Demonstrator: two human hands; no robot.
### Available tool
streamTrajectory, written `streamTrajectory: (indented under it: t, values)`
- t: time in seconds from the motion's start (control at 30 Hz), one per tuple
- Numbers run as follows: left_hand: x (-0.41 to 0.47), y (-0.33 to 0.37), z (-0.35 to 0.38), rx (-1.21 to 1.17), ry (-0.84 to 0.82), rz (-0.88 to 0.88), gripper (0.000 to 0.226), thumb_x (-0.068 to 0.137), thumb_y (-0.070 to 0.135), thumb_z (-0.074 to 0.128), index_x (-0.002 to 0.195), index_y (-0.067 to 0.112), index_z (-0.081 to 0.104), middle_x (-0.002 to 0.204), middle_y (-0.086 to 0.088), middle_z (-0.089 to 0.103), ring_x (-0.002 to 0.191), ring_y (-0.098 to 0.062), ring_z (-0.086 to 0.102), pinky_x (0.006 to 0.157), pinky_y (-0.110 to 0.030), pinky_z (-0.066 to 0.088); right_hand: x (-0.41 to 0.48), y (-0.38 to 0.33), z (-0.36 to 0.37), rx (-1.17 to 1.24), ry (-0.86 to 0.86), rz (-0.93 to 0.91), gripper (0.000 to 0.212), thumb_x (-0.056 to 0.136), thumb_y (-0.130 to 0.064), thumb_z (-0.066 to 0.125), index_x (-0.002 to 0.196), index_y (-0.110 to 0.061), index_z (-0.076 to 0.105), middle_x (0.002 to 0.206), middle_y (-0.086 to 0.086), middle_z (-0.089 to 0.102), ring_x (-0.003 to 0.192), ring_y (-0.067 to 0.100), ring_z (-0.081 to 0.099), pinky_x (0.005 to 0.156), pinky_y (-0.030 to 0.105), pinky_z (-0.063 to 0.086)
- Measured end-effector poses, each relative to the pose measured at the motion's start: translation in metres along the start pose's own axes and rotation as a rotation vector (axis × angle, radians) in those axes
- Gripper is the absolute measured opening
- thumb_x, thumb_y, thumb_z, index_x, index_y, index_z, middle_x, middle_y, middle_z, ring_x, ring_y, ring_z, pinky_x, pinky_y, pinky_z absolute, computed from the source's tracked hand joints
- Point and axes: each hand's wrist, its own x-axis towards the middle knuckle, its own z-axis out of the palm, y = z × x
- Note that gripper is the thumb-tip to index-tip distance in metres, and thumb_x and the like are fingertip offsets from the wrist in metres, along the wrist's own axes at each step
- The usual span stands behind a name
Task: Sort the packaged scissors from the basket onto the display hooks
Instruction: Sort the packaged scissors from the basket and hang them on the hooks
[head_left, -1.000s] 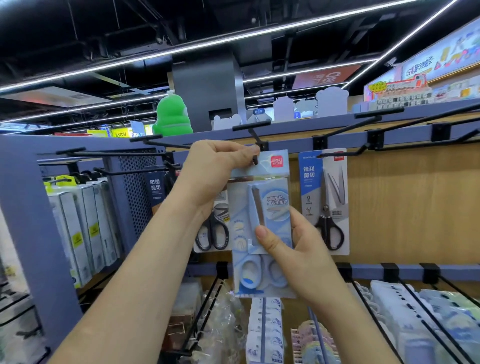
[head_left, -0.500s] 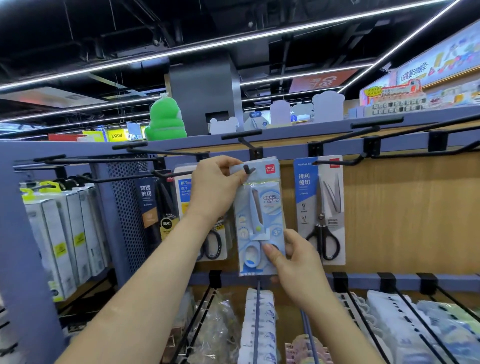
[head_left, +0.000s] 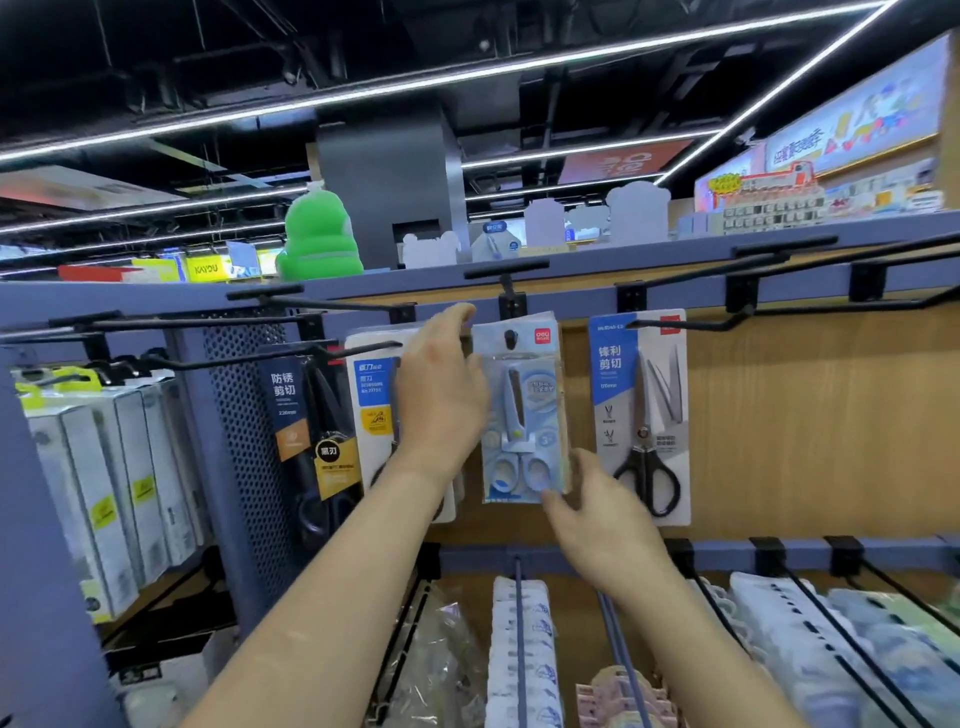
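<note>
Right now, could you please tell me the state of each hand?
Left hand: open, beside the blue scissors pack.
Right hand: open, touching that pack's lower corner.

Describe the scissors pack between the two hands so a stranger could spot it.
Find the wooden back panel under the blue top rail. On its upper hooks, one pack hangs between the left hand and right hand. It is pale blue with blue-handled scissors; the neighbouring pack on its right holds black-handled ones.
</note>
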Motion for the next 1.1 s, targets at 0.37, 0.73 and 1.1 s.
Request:
streamTrajectory:
  t: [0.37,0.73,1.1]
  values:
    - [-0.161,0.004,-0.05,-0.496,-0.434,0.172,0.02,0.091,0.015,0.062,0.092,0.034,0.068,0.087,0.026,0.067,0.076,0.005,0.063,0.064,-0.008,0.046,-0.151,0.027,-0.068,-0.148,0.108,-0.001,0.02,0.099,-0.032,0.055,0.114,-0.044,0.056,0.084,-0.018,0.064,0.079,-0.001,0.062,0.069,0.027,0.052]
    - [-0.342,0.1,0.002,-0.657,-0.997,0.405,0.018,0.081,0.013,0.061,0.09,0.021,0.074,0.086,0.023,0.065,0.077,0.014,0.055,0.069,0.003,0.036,-0.403,0.15,-0.16,-0.399,0.207,0.55,0.016,0.097,-0.022,0.061,0.107,-0.028,0.071,0.057,-0.03,0.056,0.061,-0.009,0.056,0.056,0.011,0.039]
    - [-0.596,0.277,0.091,-0.65,-1.478,0.274,0.018,0.088,0.004,0.067,0.094,0.018,0.075,0.087,0.019,0.067,0.082,0.007,0.06,0.07,0.003,0.038,-0.703,0.294,-0.237,-0.101,0.613,1.243,0.026,0.094,-0.014,0.064,0.096,-0.039,0.066,0.082,-0.01,0.07,0.078,0.016,0.07,0.078,0.037,0.056]
